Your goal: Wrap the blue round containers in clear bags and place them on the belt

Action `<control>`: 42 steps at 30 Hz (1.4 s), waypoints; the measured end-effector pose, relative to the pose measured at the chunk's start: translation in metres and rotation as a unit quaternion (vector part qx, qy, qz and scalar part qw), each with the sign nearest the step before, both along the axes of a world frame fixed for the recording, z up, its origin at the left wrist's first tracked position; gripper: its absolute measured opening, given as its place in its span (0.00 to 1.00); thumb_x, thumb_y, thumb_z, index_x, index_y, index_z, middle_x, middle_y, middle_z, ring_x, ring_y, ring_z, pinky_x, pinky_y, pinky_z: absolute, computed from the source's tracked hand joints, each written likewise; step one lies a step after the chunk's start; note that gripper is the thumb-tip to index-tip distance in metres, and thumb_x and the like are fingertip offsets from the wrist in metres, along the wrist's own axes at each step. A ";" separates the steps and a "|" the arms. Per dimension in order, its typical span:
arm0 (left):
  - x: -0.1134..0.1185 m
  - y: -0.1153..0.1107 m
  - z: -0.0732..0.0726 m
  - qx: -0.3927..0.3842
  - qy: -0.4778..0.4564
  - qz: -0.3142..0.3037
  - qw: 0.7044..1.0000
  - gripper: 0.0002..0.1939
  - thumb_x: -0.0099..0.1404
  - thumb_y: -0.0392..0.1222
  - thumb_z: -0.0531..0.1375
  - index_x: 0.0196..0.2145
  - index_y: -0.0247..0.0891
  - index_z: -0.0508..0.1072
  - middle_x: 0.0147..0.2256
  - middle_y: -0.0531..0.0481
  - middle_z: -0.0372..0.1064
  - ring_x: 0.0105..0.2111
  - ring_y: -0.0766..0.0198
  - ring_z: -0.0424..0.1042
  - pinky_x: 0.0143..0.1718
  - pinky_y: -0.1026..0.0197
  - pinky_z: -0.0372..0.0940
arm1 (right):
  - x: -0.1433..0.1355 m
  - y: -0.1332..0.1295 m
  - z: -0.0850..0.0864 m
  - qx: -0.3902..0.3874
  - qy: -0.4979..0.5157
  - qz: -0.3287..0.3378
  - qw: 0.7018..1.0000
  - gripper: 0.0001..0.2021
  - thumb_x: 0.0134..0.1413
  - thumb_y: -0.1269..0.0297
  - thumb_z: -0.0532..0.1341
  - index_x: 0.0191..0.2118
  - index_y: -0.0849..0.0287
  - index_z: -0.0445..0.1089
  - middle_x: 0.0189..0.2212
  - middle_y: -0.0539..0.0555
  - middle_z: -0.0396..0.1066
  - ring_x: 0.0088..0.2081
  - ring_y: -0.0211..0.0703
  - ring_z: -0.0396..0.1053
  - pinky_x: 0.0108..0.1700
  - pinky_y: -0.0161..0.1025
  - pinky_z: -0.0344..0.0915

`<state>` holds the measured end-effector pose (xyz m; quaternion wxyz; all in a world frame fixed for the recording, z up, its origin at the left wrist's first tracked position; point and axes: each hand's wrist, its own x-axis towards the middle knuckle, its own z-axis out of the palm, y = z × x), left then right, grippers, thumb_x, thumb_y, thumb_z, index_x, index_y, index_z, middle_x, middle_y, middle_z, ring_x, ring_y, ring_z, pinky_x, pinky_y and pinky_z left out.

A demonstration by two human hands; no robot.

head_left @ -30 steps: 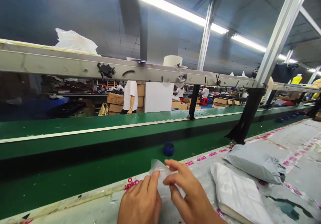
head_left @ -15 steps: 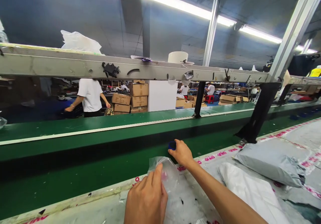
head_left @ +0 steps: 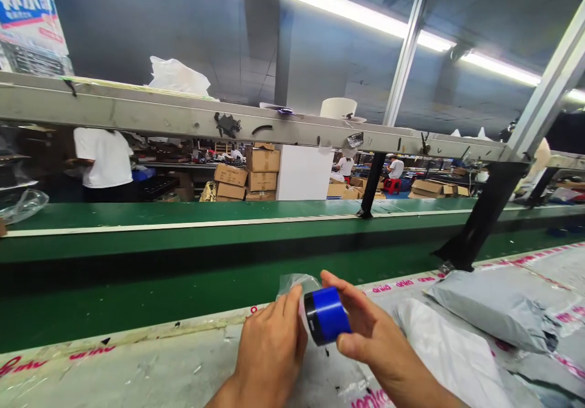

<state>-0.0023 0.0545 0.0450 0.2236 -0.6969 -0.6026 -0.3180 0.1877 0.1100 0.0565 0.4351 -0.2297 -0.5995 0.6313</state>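
Observation:
My right hand [head_left: 372, 329] grips a short blue cylinder with a black band [head_left: 329, 315] at one end, thumb below it and fingers above. Small pale print shows on the black band. My left hand [head_left: 272, 341] is closed on a clear plastic bag [head_left: 297, 283], whose film sticks out past the fingertips. The cylinder's black end is against or just beside the bag and the left fingers; whether it is inside the film I cannot tell. Both hands are above the near worktop, which is covered in printed plastic sheet [head_left: 192, 353].
Beyond the worktop runs a green conveyor belt [head_left: 159, 298]. A metal shelf rail [head_left: 173, 119] on black-wrapped posts [head_left: 484, 219] crosses above it. Grey plastic packages [head_left: 493, 310] and folded white material [head_left: 452, 347] lie at right. A person [head_left: 103, 158] and cardboard boxes [head_left: 262, 170] are behind.
My right hand has come back from the belt with the blue cylinder, bringing it beside the bag in my left hand. My view has shifted left, and the person behind has moved left.

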 end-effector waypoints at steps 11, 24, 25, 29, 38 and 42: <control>0.006 -0.003 -0.002 0.052 -0.029 -0.018 0.998 0.28 0.59 0.25 0.54 0.57 0.39 0.61 0.37 0.52 0.79 0.28 0.59 0.80 0.28 0.57 0.74 | -0.015 0.009 -0.021 0.092 -0.087 -0.117 0.985 0.35 0.48 0.51 0.75 0.61 0.51 0.66 0.56 0.57 0.69 0.54 0.56 0.70 0.58 0.52 0.66; -0.003 -0.006 -0.002 -0.019 -0.472 -0.199 0.859 0.13 0.72 0.38 0.49 0.51 0.45 0.67 0.44 0.51 0.73 0.38 0.66 0.75 0.40 0.60 0.73 | -0.002 0.008 -0.009 0.121 -0.163 -0.199 0.959 0.33 0.48 0.49 0.72 0.60 0.52 0.68 0.55 0.58 0.69 0.50 0.57 0.71 0.46 0.48 0.73; -0.006 -0.004 -0.004 0.009 -0.449 -0.182 0.875 0.15 0.71 0.38 0.50 0.53 0.45 0.66 0.49 0.48 0.71 0.44 0.63 0.75 0.45 0.57 0.73 | 0.000 0.008 -0.005 0.105 -0.159 -0.192 0.963 0.35 0.48 0.48 0.72 0.60 0.53 0.68 0.55 0.58 0.70 0.49 0.57 0.72 0.46 0.48 0.73; -0.010 0.002 -0.016 -0.100 -0.292 -0.195 0.931 0.44 0.59 0.36 0.63 0.69 0.44 0.49 0.71 0.41 0.44 0.70 0.48 0.47 0.69 0.36 0.52 | 0.001 0.005 0.004 0.110 -0.169 -0.168 0.965 0.34 0.47 0.49 0.72 0.59 0.54 0.69 0.53 0.57 0.71 0.45 0.55 0.73 0.45 0.47 0.73; 0.009 -0.002 -0.009 -0.172 -0.504 -0.243 0.811 0.24 0.59 0.37 0.67 0.53 0.45 0.69 0.50 0.50 0.74 0.47 0.57 0.74 0.49 0.56 0.69 | -0.024 -0.008 -0.006 0.328 -0.251 -0.189 0.891 0.21 0.59 0.54 0.66 0.57 0.51 0.70 0.48 0.55 0.72 0.46 0.51 0.72 0.44 0.44 0.72; 0.009 0.002 -0.005 -0.206 -0.652 -0.318 0.657 0.24 0.58 0.44 0.72 0.50 0.39 0.70 0.47 0.47 0.76 0.46 0.58 0.74 0.48 0.61 0.67 | -0.021 -0.009 0.004 0.376 -0.258 -0.182 0.871 0.15 0.70 0.55 0.55 0.58 0.48 0.68 0.54 0.54 0.71 0.52 0.49 0.71 0.52 0.45 0.72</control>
